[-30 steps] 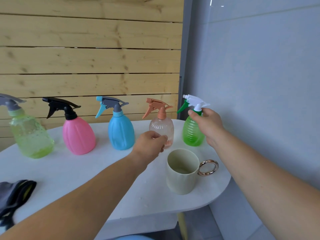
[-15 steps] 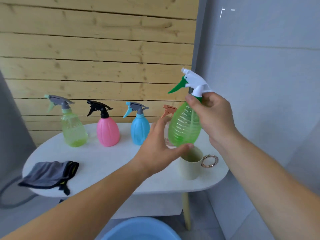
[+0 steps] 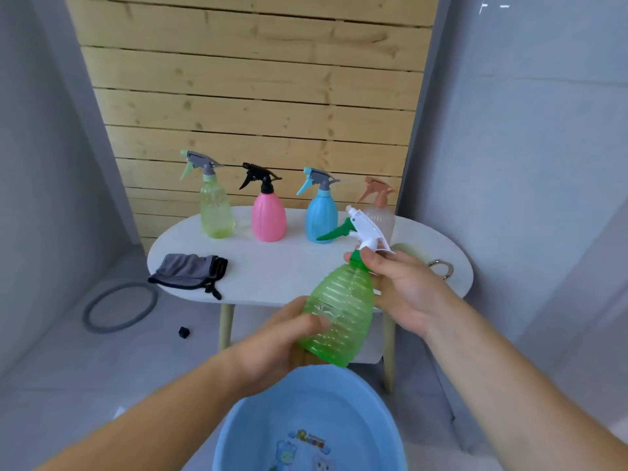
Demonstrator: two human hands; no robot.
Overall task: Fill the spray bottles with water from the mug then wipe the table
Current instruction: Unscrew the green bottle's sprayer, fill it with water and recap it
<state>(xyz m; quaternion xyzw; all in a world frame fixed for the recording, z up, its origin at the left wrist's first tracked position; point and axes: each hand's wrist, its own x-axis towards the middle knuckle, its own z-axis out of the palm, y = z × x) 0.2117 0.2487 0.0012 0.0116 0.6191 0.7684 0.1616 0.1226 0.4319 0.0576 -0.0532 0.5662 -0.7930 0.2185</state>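
The green spray bottle (image 3: 339, 314) was held in the air, tilted with its white trigger head (image 3: 365, 229) leaning up and away, in front of the near edge of the white oval surface (image 3: 272, 266) and above the far rim of a blue basin (image 3: 306, 419) that stood on the floor. The left hand (image 3: 278, 348) cupped the lower body of the bottle, its fingers (image 3: 311, 322) curled around the ribbed plastic. The right hand (image 3: 407, 290) gripped the dark green collar just below the trigger head, its fingers (image 3: 370, 258) wrapped closely round the neck. Whether the head was screwed tight or loose could not be told. The mug (image 3: 407, 249) stood on the right part of the surface, mostly hidden behind the right hand, with its gold ring handle (image 3: 441, 268) showing to the right. Along the back of the surface stood four more bottles in a row, upright and apart: a yellow-green bottle (image 3: 215, 212), a pink bottle (image 3: 268, 217), a blue bottle (image 3: 321, 219) and a clear peach-topped bottle (image 3: 382, 215). A crumpled grey cloth (image 3: 190, 271) lay at the left front edge of the surface. On the floor to the left lay a grey ring (image 3: 120, 307) and, nearer the table leg, a small black object (image 3: 184, 332). A wall of pale wooden slats (image 3: 255, 96) rose behind.
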